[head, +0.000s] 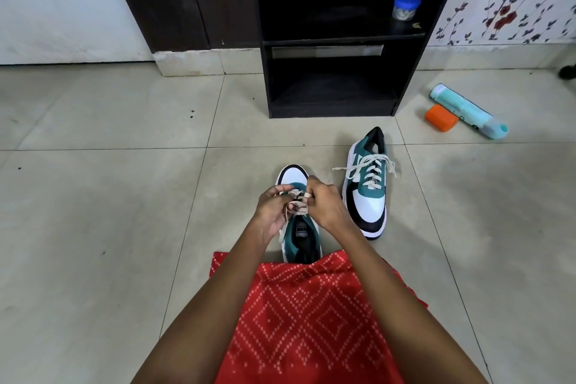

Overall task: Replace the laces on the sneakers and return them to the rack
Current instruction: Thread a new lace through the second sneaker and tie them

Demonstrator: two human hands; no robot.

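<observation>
on the floor tiles (pixel 124 196) just ahead of the person's knees, the near sneaker (pixel 304 229) stands with its toe toward twelve o'clock, and both hands work over its eyelets: the left hand (pixel 271 209) pinches a loop of the cream lace (pixel 295 208), and the right hand (pixel 328 206) curls round another strand of it. the likeliest slip is an uneven pull that leaves one end short or twisted, since the fingers hide the upper eyelets; a hard tug could also drag the light shoe sideways. a loose end trails at the left hand's six o'clock and could snag. the shoe is teal, white and black, its tongue showing, its lacing seemingly unfinished. the second sneaker (pixel 367 193) lies at two o'clock, laced but untied, toe toward the person; the rack (pixel 332 110) stands at twelve o'clock.
</observation>
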